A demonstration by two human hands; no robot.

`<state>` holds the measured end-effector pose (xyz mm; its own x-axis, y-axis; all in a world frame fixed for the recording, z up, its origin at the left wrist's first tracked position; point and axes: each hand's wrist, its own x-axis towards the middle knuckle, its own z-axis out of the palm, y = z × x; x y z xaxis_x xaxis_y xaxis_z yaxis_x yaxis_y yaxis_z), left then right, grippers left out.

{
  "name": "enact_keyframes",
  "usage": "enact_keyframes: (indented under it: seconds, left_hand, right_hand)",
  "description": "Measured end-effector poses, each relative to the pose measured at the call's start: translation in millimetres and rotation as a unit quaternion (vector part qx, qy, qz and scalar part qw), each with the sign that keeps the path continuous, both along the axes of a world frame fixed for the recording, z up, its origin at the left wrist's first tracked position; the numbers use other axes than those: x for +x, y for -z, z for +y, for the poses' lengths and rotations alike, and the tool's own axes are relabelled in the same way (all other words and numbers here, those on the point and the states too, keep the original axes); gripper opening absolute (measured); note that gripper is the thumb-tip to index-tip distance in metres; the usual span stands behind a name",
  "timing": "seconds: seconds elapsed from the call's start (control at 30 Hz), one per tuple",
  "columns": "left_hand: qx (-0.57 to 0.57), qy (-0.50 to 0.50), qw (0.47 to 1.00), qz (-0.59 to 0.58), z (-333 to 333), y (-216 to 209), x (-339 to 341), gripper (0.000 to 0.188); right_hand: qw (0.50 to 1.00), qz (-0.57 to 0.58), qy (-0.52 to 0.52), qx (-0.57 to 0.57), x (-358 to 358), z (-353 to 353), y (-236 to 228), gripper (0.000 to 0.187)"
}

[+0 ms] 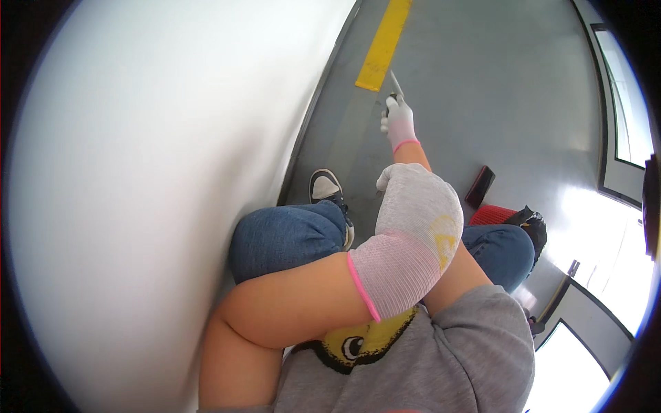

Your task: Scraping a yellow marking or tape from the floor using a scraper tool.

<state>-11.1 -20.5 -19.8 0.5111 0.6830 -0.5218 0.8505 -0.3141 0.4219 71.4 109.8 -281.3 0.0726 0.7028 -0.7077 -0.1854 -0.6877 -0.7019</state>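
Note:
My right arm reaches forward over the grey floor [475, 103]. My right hand [399, 122], in a white glove with a pink cuff, is closed around a knife [397, 84]. Its thin pale blade points forward beside the end of a yellow floor strip [382, 51]; whether it touches the floor I cannot tell. Nearer to me, my left hand [420, 213], in a similar glove with a yellow mark on its back, lies across my right arm. Its fingers are mostly hidden below the back of the hand, so I cannot tell what they grip.
A white wall [172, 138] rises close on my left, with a dark strip along its foot. To the right lie a dark phone-like slab [480, 187], a red ribbed object [492, 215] and a black plastic bag [531, 224]. Bright framed panels [628, 103] stand farther right.

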Motion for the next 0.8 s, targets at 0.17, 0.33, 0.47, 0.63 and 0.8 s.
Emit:
enact_keyframes:
  seconds: [0.17, 0.33, 0.47, 0.63, 0.8]
  left_hand:
    - [0.012, 0.116, 0.984, 0.137, 24, -42, 5, 0.025]
    - [-0.035, 0.123, 0.985, 0.118, 21, -24, 5, 0.026]
    - [-0.039, 0.128, 0.985, 0.108, 22, -23, 7, 0.028]
    - [-0.038, 0.137, 0.986, 0.092, 20, -20, 10, 0.029]
    - [0.040, 0.073, 0.992, 0.098, 14, -32, 3, 0.020]
  right_hand:
    - [0.865, -0.355, -0.314, 0.164, 13, -79, 41, 0.049]
    - [0.837, -0.404, -0.369, 0.005, -32, -113, 31, 0.055]
    - [0.841, -0.405, -0.350, 0.081, -34, -67, 44, 0.053]
    - [0.822, -0.412, -0.378, 0.105, -7, 6, 70, 0.042]
    - [0.815, -0.420, -0.379, 0.127, 10, -25, 43, 0.048]
